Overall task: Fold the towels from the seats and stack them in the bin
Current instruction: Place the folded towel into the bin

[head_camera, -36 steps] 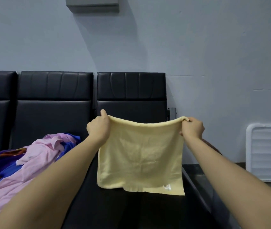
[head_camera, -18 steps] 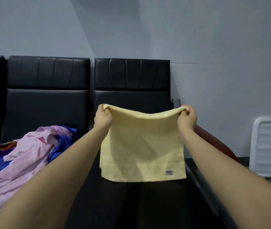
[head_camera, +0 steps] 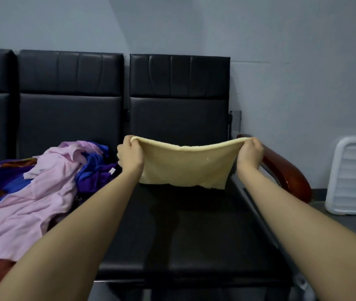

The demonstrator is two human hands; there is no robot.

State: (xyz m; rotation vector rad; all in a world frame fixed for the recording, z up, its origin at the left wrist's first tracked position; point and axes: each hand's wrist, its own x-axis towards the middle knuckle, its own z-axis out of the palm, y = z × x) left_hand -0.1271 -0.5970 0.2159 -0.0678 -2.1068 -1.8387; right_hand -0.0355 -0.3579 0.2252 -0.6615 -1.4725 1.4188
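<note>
Two forearms are stretched forward from the lower corners of the view, both bare, and a yellow towel [head_camera: 185, 166] is held between them above a black seat [head_camera: 185, 231]. The left hand [head_camera: 130, 154] is curled with its knuckles toward the camera, and the towel's upper left corner is pinched between its thumb and fingers. The right hand [head_camera: 249, 151] is curled likewise, and the upper right corner is gripped in it. Both hands are kept at about the same height, well apart.

The towel is stretched sideways, so that its long axis runs left to right; its top edge sags slightly in the middle, and the cloth hangs down from that edge with its ragged lower hem just above, or touching, the seat cushion: which cannot be told. It appears doubled, soft and of a terry weave.

The seat is padded, smooth and leather-like, with a stitched backrest; more such seats are joined to its left. A pile of crumpled cloths [head_camera: 42, 187], pink, blue and purple, is heaped on the neighbouring seat. A glossy reddish-brown armrest [head_camera: 289, 170] is seen just beside the right wrist. A white ribbed plastic bin [head_camera: 355, 177] is propped near the wall, farther right.
</note>
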